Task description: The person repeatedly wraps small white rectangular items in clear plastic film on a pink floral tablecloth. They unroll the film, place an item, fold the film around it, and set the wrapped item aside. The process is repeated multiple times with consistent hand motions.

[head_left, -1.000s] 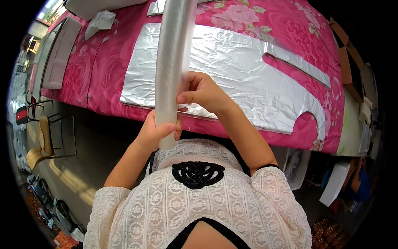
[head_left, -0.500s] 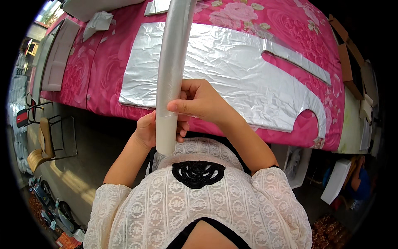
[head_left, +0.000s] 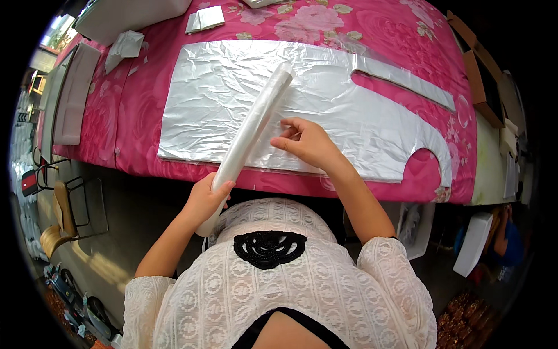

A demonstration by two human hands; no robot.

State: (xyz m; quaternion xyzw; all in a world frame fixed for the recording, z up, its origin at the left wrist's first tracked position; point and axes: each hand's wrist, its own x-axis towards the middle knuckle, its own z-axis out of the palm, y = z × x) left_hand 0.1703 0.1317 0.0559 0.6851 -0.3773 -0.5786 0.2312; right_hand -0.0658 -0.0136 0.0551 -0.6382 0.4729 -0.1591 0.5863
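My left hand (head_left: pixel 206 199) is wrapped round the lower part of a long roll of translucent plastic film (head_left: pixel 251 129). The roll slants up and away to the right, its far end above a stack of flat silvery plastic sheets (head_left: pixel 325 104). That stack is cut in an apron-like shape, with a rounded notch at its right side and a long strip at the far right. Just right of the roll and apart from it, my right hand (head_left: pixel 308 141) hovers over the sheets with bent, parted fingers and nothing in them.
A pink flowered cloth (head_left: pixel 136 125) covers the table. White folded pieces (head_left: pixel 204 20) and crumpled plastic (head_left: pixel 125 49) lie at the far left. A cardboard box (head_left: pixel 483 90) stands at the right edge. On the floor at left are a chair (head_left: pixel 61 215) and a scooter (head_left: pixel 78 299).
The roll has tipped from nearly upright to slanting right, its far end lowered toward the sheets. My right hand has let go and moved right; my left hand still holds the roll, slightly lower.
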